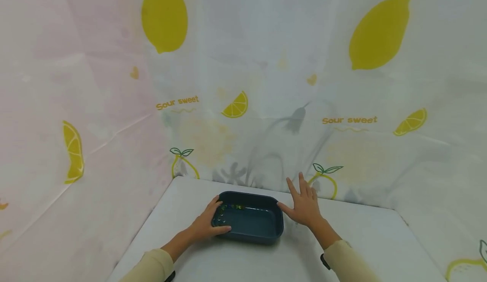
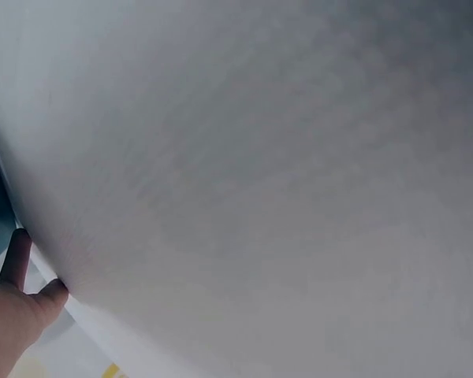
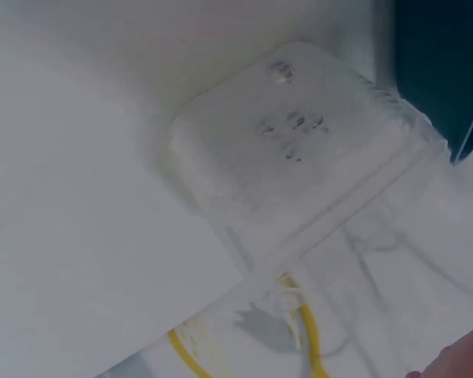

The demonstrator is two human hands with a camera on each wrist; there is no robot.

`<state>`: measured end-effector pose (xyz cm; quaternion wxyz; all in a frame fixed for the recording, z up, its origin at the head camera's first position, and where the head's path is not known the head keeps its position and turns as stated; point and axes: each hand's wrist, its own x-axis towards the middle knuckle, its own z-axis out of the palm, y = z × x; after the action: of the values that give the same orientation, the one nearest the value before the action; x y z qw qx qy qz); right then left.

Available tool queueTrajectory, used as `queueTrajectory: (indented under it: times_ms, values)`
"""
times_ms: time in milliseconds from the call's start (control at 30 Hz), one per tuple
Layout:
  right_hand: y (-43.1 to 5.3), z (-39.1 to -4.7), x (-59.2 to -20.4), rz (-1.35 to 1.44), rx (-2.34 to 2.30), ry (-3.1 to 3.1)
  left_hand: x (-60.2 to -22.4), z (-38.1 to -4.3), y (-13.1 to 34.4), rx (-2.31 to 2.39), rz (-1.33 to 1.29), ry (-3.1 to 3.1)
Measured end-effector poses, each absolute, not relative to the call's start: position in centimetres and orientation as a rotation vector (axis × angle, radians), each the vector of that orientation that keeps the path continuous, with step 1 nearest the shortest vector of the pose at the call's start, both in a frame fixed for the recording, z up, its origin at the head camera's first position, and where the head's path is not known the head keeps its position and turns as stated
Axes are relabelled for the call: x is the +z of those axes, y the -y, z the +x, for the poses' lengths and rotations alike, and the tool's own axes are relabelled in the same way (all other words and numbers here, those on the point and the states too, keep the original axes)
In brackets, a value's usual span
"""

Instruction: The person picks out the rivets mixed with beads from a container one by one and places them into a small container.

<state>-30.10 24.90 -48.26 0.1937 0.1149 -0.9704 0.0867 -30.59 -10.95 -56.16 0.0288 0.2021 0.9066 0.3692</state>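
Note:
A dark blue rectangular dish (image 1: 251,225) lies on the white table in the head view. Small round pieces that look like glass marbles (image 1: 237,207) line its back left inside; several clear ones lie near its left end. My left hand (image 1: 203,225) spans that end, fingers at the back rim and thumb at the front rim. At the far right corner my right hand (image 1: 304,206) is raised with fingers spread, its thumb close to the rim; contact is unclear. A clear plastic box (image 3: 299,142) with several small clear pieces stands beside the dish in the right wrist view.
The white tabletop (image 1: 357,235) extends left and right of the dish. A lemon-printed cloth (image 1: 266,83) hangs directly behind the table and along its sides.

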Motion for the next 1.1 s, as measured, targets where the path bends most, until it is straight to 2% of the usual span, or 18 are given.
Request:
queueTrajectory:
  times_ms: [267, 567, 1100]
  values:
    - [-21.9, -31.1, -50.0, 0.389, 0.241, 2.724, -55.8, -30.9, 11.2, 1.157, 0.626, -2.798]
    - [-20.2, -30.1, -52.0, 0.431, 0.240, 2.737, -56.8, -30.3, 10.7, 1.185, 0.676, -2.739]
    - [-18.2, -30.5, -52.2, 0.450, 0.273, 2.827, -56.2, -30.8, 11.1, 1.201, 0.692, -2.753]
